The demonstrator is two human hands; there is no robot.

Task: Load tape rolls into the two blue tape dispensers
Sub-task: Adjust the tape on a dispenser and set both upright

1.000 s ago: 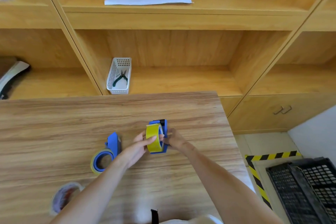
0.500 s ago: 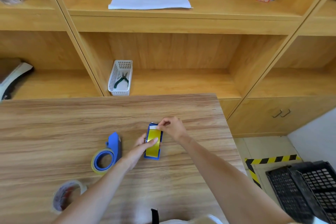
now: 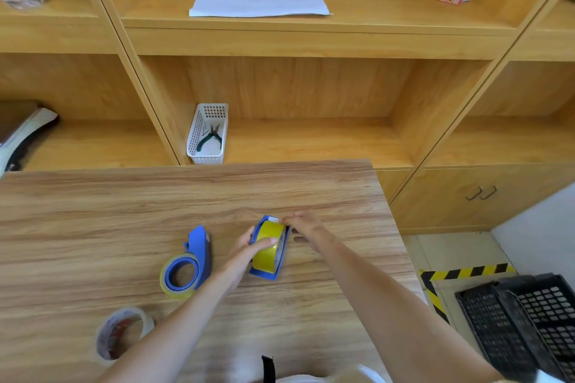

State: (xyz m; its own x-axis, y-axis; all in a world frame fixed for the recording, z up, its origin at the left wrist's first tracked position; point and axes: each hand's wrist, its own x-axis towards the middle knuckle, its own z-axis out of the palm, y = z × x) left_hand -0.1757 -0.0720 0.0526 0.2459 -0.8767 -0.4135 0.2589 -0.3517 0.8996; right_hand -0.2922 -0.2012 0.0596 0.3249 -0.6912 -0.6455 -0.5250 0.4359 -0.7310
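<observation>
A blue tape dispenser (image 3: 264, 274) lies near the middle of the wooden table (image 3: 93, 214) with a yellow tape roll (image 3: 269, 246) seated in it. My left hand (image 3: 249, 247) grips this dispenser from the left, thumb pressed on the roll. My right hand (image 3: 303, 224) pinches the tape's free end at the dispenser's far tip. A second blue dispenser (image 3: 194, 261) lies to the left on its side, holding a yellowish roll. A loose clear tape roll (image 3: 119, 333) with red print rests at the front left.
Wooden shelves stand behind the table, with a white basket (image 3: 207, 134) holding pliers and a white sheet (image 3: 258, 0) above. A black crate (image 3: 525, 326) sits on the floor at right, past the table's right edge and the yellow-black floor tape (image 3: 463, 272).
The dispenser with the yellow roll was tipped from upright to lying along the table. My right hand went from its side to its far tip and pinched the tape end.
</observation>
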